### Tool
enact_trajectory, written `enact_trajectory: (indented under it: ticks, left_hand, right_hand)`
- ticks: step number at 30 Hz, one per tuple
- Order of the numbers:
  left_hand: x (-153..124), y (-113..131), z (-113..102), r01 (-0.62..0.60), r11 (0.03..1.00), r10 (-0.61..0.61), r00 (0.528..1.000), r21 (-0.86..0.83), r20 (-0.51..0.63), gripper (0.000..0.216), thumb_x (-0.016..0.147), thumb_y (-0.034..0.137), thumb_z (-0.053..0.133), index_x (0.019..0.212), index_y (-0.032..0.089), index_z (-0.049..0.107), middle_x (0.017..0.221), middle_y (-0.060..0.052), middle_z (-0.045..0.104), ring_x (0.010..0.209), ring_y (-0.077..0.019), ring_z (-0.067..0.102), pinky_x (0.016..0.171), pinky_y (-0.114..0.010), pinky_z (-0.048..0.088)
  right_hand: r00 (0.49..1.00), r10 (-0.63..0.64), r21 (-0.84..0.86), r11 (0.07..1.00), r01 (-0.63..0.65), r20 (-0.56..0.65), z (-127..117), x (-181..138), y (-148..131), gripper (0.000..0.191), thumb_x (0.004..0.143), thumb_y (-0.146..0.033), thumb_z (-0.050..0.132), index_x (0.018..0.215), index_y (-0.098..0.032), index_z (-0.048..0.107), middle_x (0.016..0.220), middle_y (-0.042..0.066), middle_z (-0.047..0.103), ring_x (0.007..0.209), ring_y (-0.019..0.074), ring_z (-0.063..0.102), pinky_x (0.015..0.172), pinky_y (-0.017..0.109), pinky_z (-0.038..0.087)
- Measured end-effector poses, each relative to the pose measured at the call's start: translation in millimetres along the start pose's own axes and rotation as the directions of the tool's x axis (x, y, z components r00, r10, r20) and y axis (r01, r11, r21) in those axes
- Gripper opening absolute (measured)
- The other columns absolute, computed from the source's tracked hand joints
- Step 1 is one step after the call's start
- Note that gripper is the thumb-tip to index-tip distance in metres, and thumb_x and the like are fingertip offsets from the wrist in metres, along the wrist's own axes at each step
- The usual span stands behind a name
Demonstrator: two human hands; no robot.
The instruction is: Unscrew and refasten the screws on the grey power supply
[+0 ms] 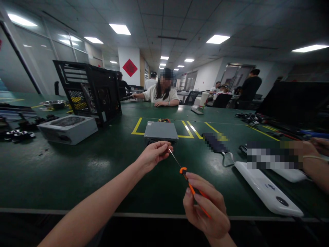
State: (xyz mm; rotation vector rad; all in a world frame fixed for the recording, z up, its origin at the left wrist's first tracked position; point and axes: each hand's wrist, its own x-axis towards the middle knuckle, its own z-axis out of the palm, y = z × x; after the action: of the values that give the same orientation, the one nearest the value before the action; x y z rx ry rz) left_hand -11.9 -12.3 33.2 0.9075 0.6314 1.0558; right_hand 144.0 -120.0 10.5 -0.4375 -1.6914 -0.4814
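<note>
My right hand [205,206] is closed around the orange handle of a screwdriver [189,181], whose thin metal shaft points up and left. My left hand [154,154] is pinched at the tip of that shaft, fingers pressed together on something too small to make out. Just beyond my left hand a grey power supply unit [160,132] lies flat on the green table [77,171], inside yellow tape markings.
A black computer case [89,91] and a second silver power supply [68,127] stand at the left. White devices [267,190] lie at the right, where another person's hand [311,157] rests. A person sits across the table; others work further back.
</note>
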Motion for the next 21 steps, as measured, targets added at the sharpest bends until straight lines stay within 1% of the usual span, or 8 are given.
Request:
enact_trajectory:
  ticks: [3, 7, 10, 13, 17, 21]
  left_hand:
    - [-2, 1, 3, 0.096, 0.994, -0.096, 0.995, -0.056, 0.006, 0.009, 0.085, 0.013, 0.051, 0.085, 0.012, 0.060, 0.084, -0.006, 0.067, 0.076, -0.0110, 0.065, 0.062, -0.018, 0.050]
    - [-4, 2, 5, 0.160, 0.984, -0.156, 0.986, -0.077, 0.062, 0.013, 0.087, 0.016, 0.050, 0.082, 0.010, 0.061, 0.088, -0.008, 0.068, 0.077, -0.0123, 0.066, 0.061, -0.018, 0.052]
    - [-6, 3, 5, 0.181, 0.981, -0.172, 0.979, -0.074, 0.108, 0.014, 0.087, 0.017, 0.050, 0.082, 0.010, 0.061, 0.089, -0.010, 0.069, 0.077, -0.0127, 0.066, 0.063, -0.018, 0.053]
    - [-7, 3, 5, 0.190, 0.980, -0.181, 0.976, -0.065, 0.119, 0.016, 0.087, 0.019, 0.050, 0.081, 0.010, 0.062, 0.090, -0.011, 0.069, 0.079, -0.0135, 0.066, 0.063, -0.019, 0.053]
    - [-9, 4, 7, 0.200, 0.979, -0.194, 0.973, -0.035, 0.129, 0.019, 0.087, 0.020, 0.050, 0.082, 0.008, 0.063, 0.092, -0.012, 0.069, 0.078, -0.0128, 0.066, 0.062, -0.017, 0.052]
    - [-11, 6, 9, 0.211, 0.978, -0.208, 0.970, -0.006, 0.128, 0.021, 0.088, 0.020, 0.049, 0.081, 0.007, 0.064, 0.090, -0.011, 0.069, 0.076, -0.0116, 0.066, 0.058, -0.015, 0.052]
  right_hand:
    - [0.999, 0.029, -0.011, 1.000, -0.029, -0.025, 2, -3, -7, 0.028, 0.065, 0.009, 0.056, 0.082, -0.012, 0.053, 0.102, 0.007, 0.057, 0.095, 0.0211, 0.062, 0.068, 0.036, 0.062]
    - [0.996, 0.061, -0.011, 0.998, -0.062, -0.067, 1, -7, -11, 0.029, 0.064, 0.011, 0.056, 0.083, -0.011, 0.052, 0.103, 0.008, 0.057, 0.093, 0.0208, 0.062, 0.067, 0.036, 0.062]
    - [0.990, 0.083, -0.026, 0.996, -0.087, -0.113, 2, -6, -14, 0.027, 0.064, 0.012, 0.055, 0.079, -0.011, 0.051, 0.102, 0.008, 0.057, 0.092, 0.0201, 0.063, 0.066, 0.034, 0.062]
    - [0.985, 0.103, -0.036, 0.993, -0.109, -0.140, 4, -4, -17, 0.027, 0.063, 0.012, 0.055, 0.077, -0.011, 0.051, 0.101, 0.007, 0.057, 0.091, 0.0196, 0.064, 0.064, 0.033, 0.062]
    - [0.984, 0.114, -0.041, 0.992, -0.120, -0.138, 5, -5, -17, 0.029, 0.064, 0.011, 0.056, 0.077, -0.013, 0.051, 0.103, 0.007, 0.057, 0.091, 0.0198, 0.063, 0.064, 0.035, 0.062]
    - [0.985, 0.115, -0.042, 0.992, -0.121, -0.130, 5, -9, -15, 0.028, 0.064, 0.011, 0.056, 0.078, -0.013, 0.052, 0.103, 0.007, 0.057, 0.093, 0.0203, 0.063, 0.066, 0.035, 0.062]
